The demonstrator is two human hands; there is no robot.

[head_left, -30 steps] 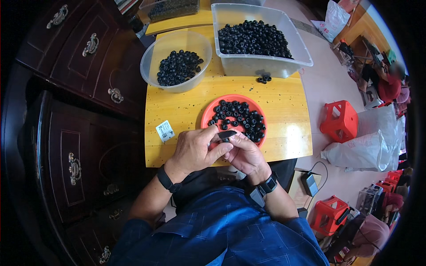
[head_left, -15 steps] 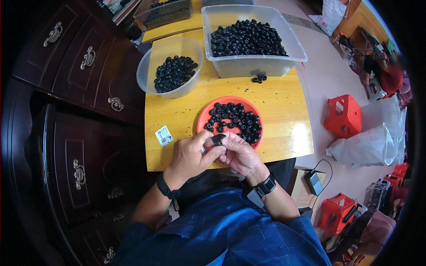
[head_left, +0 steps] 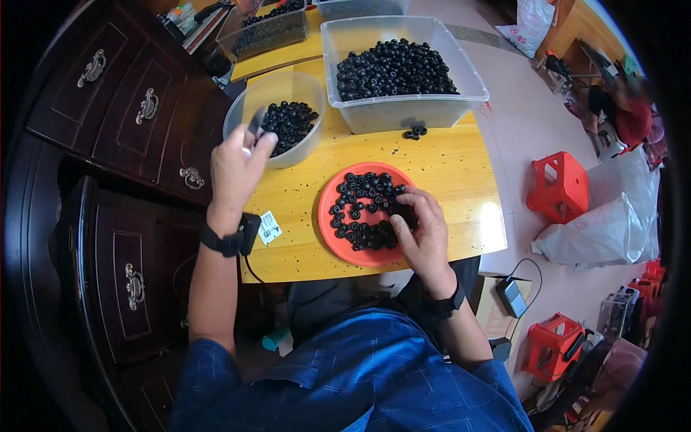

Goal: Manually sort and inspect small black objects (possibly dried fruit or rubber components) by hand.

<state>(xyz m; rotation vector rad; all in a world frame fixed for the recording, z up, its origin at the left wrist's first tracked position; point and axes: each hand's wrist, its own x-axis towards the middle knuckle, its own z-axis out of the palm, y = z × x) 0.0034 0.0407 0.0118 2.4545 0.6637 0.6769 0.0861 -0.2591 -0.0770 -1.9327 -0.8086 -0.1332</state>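
Observation:
My left hand (head_left: 237, 167) is raised at the near left rim of a round clear tub (head_left: 234, 108), closed around a small dark knife (head_left: 256, 120) whose blade is blurred. Inside the tub lies a heap of small round black parts (head_left: 290, 122) with holes. My right hand (head_left: 430, 241) is over the right side of a red plate (head_left: 332, 241), thumb and fingers apart at the black parts (head_left: 367, 234) spread on it. Whether the fingertips grip one of these parts cannot be seen.
A large clear bin (head_left: 410, 111) of black parts stands behind the plate, with a few loose parts (head_left: 415, 133) before it. A white label (head_left: 268, 227) lies on the yellow table (head_left: 461, 191). Dark drawers (head_left: 129, 259) border the left; a red stool (head_left: 558, 187) stands right.
My hands were together in front of the plate with the blade between them. Now the left has moved up and left to the tub with the knife; the right has moved right onto the plate.

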